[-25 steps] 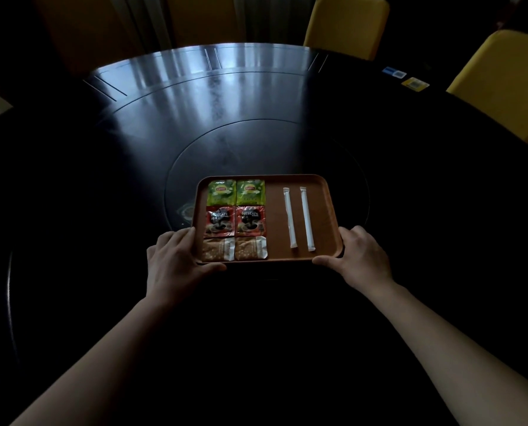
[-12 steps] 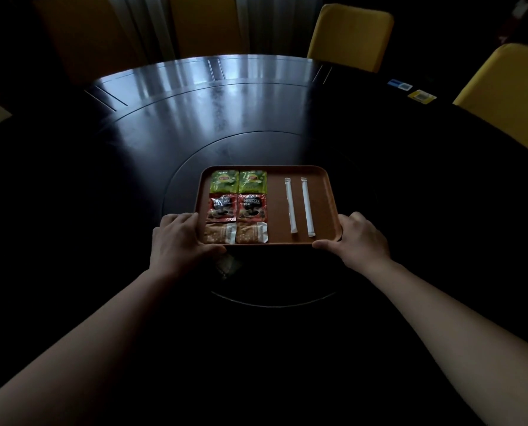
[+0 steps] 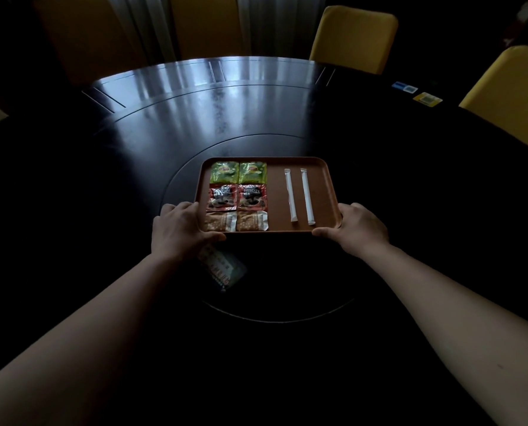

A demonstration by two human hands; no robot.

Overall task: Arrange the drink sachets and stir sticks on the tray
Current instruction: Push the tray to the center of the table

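Note:
A brown tray (image 3: 276,198) rests on the dark round table. Its left half holds sachets in three rows of two: green tea sachets (image 3: 238,172) at the far side, red coffee sachets (image 3: 237,197) in the middle, tan sachets (image 3: 235,221) nearest me. Two white wrapped stir sticks (image 3: 298,195) lie side by side on the right half. My left hand (image 3: 181,230) grips the tray's near left corner, thumb along the front rim. My right hand (image 3: 359,230) grips the near right corner the same way.
A dim printed card (image 3: 222,269) lies on the table just under my left wrist. Yellow chairs (image 3: 353,38) stand at the far right. Small blue and yellow cards (image 3: 418,93) lie near the table's far right edge. The table has an inset round turntable (image 3: 189,167).
Both hands have pushed the tray away from me toward the table's middle. A printed card that the tray covered now shows by my left wrist.

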